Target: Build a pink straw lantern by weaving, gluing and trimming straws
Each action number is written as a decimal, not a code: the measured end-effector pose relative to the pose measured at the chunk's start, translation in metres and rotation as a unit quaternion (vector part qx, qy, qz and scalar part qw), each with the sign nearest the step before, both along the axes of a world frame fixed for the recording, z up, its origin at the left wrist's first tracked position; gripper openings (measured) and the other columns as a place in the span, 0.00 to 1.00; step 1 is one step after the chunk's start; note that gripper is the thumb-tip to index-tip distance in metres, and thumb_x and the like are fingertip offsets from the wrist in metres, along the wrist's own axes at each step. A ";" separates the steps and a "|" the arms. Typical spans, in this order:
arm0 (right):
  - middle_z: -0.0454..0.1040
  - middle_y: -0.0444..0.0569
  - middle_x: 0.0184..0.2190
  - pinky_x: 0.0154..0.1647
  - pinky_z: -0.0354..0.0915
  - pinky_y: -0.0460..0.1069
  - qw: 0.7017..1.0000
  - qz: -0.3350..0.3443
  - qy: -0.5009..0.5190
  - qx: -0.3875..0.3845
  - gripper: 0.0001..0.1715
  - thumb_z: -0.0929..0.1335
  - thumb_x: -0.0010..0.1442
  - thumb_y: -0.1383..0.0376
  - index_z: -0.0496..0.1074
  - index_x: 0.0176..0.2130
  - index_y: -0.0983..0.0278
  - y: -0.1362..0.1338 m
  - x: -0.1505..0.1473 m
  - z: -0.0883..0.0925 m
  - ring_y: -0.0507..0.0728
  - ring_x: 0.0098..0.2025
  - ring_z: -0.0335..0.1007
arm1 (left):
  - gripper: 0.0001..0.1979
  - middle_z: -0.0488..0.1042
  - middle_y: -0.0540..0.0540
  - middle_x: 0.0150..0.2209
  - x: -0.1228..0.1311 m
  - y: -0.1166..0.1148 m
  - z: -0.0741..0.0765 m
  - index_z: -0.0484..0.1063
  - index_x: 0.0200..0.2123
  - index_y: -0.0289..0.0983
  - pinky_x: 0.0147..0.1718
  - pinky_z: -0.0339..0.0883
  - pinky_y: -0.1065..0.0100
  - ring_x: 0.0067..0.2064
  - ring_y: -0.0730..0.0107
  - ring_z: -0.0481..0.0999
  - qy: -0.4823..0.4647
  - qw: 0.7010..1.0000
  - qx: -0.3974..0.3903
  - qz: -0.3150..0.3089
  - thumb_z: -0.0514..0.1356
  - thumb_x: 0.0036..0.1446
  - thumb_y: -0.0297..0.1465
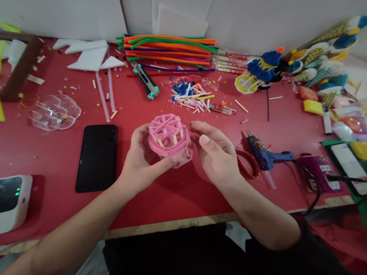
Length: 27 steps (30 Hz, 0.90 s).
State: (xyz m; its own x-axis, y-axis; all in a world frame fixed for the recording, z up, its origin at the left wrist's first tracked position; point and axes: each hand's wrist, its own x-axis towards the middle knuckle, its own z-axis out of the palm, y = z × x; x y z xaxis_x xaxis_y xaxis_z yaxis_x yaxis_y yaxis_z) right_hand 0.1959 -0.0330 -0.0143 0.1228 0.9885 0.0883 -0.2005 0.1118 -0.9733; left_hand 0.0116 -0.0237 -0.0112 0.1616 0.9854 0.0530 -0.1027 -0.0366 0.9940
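My left hand (137,162) is wrapped round a small pink craft model (166,128) made of fuzzy pipe cleaners. The model has a spoked round top, short pale sticks below it, a wider pink ring and a clear base. Its underside is partly hidden by my left thumb and palm. Close to the model's right side is my right hand (218,156), palm turned up, with the thumb apart from the loosely bent fingers. Whether those fingertips touch the model I cannot tell. Beyond the model lies a pile of short cut pieces (193,96) in blue, white and pink.
A black phone (97,158) lies left of my hands. On the right are red-handled scissors (249,165), a blue glue gun (265,149) and a purple power socket (317,173). Behind are a utility knife (146,81), pipe cleaners (169,50) and a blue craft model (267,65).
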 end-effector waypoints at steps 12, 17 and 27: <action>0.76 0.45 0.48 0.50 0.72 0.54 0.997 0.002 -0.044 0.064 0.17 0.73 0.62 0.56 0.75 0.51 0.51 -0.001 -0.003 -0.003 0.56 0.51 0.73 | 0.27 0.77 0.52 0.35 -0.004 0.004 0.005 0.73 0.44 0.42 0.34 0.75 0.67 0.34 0.67 0.79 -0.214 0.958 -0.190 -0.013 0.77 0.42 0.40; 0.77 0.42 0.37 0.41 0.73 0.49 0.997 0.001 -0.044 0.064 0.09 0.73 0.61 0.61 0.76 0.44 0.55 -0.002 -0.007 0.001 0.52 0.39 0.73 | 0.30 0.80 0.50 0.43 -0.002 0.003 0.007 0.74 0.46 0.43 0.45 0.76 0.65 0.48 0.60 0.80 -0.209 0.960 -0.186 -0.025 0.78 0.40 0.38; 0.78 0.46 0.43 0.51 0.73 0.54 0.980 0.031 -0.149 0.127 0.08 0.71 0.64 0.64 0.76 0.44 0.55 -0.007 -0.002 0.010 0.56 0.48 0.76 | 0.31 0.80 0.48 0.48 -0.003 0.000 0.002 0.69 0.50 0.46 0.51 0.77 0.54 0.53 0.53 0.80 -0.153 0.976 -0.149 -0.031 0.77 0.45 0.38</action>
State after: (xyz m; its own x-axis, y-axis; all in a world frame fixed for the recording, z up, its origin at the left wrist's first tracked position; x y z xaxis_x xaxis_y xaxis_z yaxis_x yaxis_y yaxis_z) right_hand 0.1942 -0.0399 -0.0044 -0.0051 0.9348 0.3551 0.0738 0.3545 -0.9322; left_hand 0.0082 -0.0239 -0.0097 0.2433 0.9531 -0.1799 -0.3893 0.2659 0.8819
